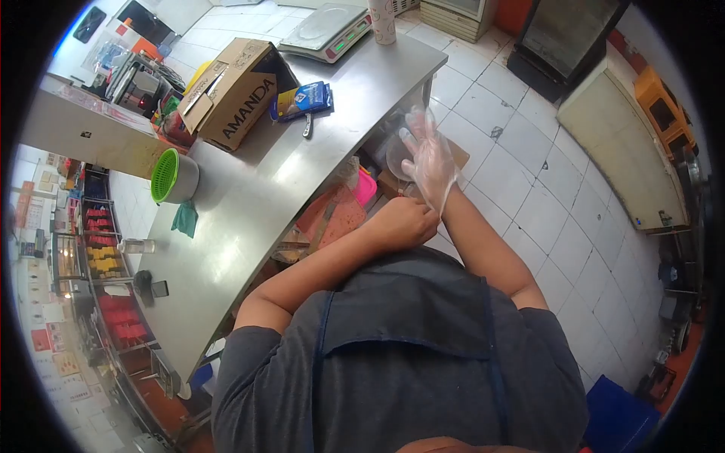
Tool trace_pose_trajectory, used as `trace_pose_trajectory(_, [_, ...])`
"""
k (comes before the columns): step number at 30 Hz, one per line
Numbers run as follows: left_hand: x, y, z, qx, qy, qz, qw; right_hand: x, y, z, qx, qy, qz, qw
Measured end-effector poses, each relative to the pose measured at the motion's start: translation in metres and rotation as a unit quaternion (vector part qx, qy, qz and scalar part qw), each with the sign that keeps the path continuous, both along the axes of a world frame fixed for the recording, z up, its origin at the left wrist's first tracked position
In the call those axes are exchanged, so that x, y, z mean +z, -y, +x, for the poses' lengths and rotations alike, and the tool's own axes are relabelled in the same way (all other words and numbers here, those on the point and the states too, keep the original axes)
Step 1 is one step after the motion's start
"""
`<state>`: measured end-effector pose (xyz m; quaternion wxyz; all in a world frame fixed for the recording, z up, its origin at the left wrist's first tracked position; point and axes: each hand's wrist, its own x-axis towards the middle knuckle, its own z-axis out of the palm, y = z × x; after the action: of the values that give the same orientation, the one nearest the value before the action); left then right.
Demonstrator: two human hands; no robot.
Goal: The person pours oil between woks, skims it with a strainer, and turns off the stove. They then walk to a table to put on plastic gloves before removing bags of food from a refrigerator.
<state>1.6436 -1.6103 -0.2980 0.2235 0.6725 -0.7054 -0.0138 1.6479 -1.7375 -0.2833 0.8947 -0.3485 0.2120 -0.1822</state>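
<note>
A clear plastic glove (436,167) covers my right hand (427,155), which is raised over the floor beside the steel table with its fingers spread. My left hand (405,223) is bare and closed on the glove's cuff near my right wrist. A blue and yellow packet (302,100) lies on the table next to a cardboard box marked AMANDA (245,102). Near the packet is a small dark-handled object (308,125).
The steel table (249,198) runs along the left, holding a scale (325,32), a patterned cup (383,21), a green and white basket (175,176) and a green cloth (184,218). A pink item (364,186) shows below its edge. An old white cabinet (623,143) stands right.
</note>
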Motion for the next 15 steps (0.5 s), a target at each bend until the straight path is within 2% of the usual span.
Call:
trace_pose_trajectory(2, [0.001, 0.000, 0.001, 0.005, 0.002, -0.004, 1.000, -0.012, 0.016, 0.004, 0.083, -0.096, -0.020, 0.992])
trace_pose_trajectory(3, [0.002, 0.001, 0.001, 0.010, 0.003, -0.010, 1.000, -0.030, 0.026, 0.012, 0.081, -0.098, -0.018, 0.992])
trace_pose_trajectory(4, [0.003, -0.001, 0.000, 0.009, -0.001, -0.008, 1.000, -0.056, 0.037, 0.023, 0.109, -0.079, -0.075, 0.988])
trace_pose_trajectory(5, [0.006, -0.002, -0.002, 0.022, 0.012, -0.005, 1.000, -0.054, 0.034, 0.024, 0.138, -0.061, -0.132, 0.980])
trace_pose_trajectory(6, [0.009, -0.004, -0.004, 0.036, 0.024, -0.003, 0.999, -0.053, 0.031, 0.018, 0.141, -0.066, -0.128, 0.979])
trace_pose_trajectory(7, [0.012, -0.004, -0.007, 0.039, 0.018, 0.001, 0.999, -0.052, 0.029, 0.012, 0.126, -0.143, -0.471, 0.861])
trace_pose_trajectory(8, [0.023, -0.001, -0.010, 0.087, -0.006, -0.074, 0.993, -0.033, 0.020, 0.004, 0.096, -0.197, -0.750, 0.625])
trace_pose_trajectory(9, [0.030, 0.001, -0.012, 0.134, -0.030, -0.147, 0.980, -0.014, 0.005, 0.000, 0.165, -0.293, -0.812, 0.477])
trace_pose_trajectory(10, [0.032, 0.002, -0.012, 0.137, -0.034, -0.142, 0.980, -0.022, 0.000, -0.005, 0.172, -0.294, -0.809, 0.479])
trace_pose_trajectory(12, [0.031, 0.005, -0.010, 0.247, -0.078, -0.087, 0.962, -0.037, -0.008, -0.014, 0.187, -0.266, -0.839, 0.436])
trace_pose_trajectory(13, [0.019, 0.005, -0.005, 0.260, -0.094, -0.049, 0.960, -0.042, -0.011, -0.011, 0.219, -0.309, -0.785, 0.491])
trace_pose_trajectory(15, [0.012, 0.003, -0.004, 0.278, -0.140, -0.038, 0.950, -0.048, -0.008, -0.015, 0.259, -0.304, -0.774, 0.492])
